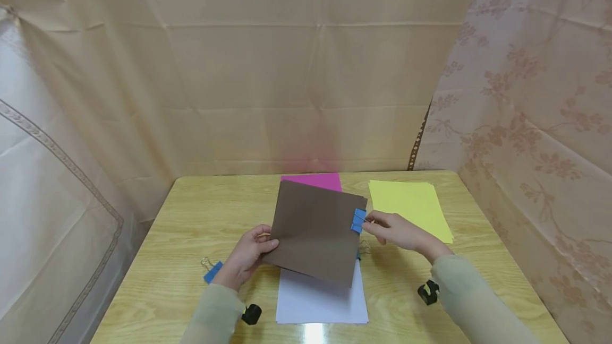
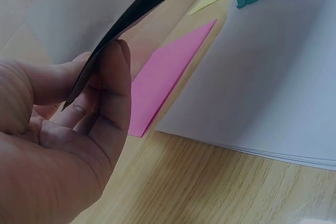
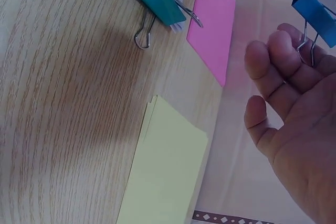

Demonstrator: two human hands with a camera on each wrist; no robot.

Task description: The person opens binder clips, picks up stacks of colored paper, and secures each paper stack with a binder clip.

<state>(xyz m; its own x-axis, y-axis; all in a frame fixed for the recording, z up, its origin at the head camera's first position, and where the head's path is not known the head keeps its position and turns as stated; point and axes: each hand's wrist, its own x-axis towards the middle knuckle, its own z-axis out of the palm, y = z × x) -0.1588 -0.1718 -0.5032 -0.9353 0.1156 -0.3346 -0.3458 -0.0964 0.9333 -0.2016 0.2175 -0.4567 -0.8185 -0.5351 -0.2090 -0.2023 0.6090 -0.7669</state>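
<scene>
My left hand point(image 1: 248, 252) grips the lower left edge of a stack of dark brown paper point(image 1: 317, 230), thumb on top and fingers beneath. This stack is tilted up over white paper point(image 1: 317, 299). A blue binder clip point(image 1: 358, 220) is clamped on its right edge. My right hand point(image 1: 393, 229) pinches that clip by its wire handles, which show against the fingers in the right wrist view. Below, a teal binder clip point(image 3: 161, 6) bites the edge of the white stack; from the head it is mostly hidden by the dark paper.
Pink paper point(image 1: 315, 180) lies behind the dark stack, partly covered. To the right is a yellow paper stack point(image 1: 408, 203). Another blue binder clip point(image 1: 213, 272) lies left of my left wrist. Curtains point(image 1: 306, 68) enclose the wooden table point(image 1: 191, 206) at back and sides.
</scene>
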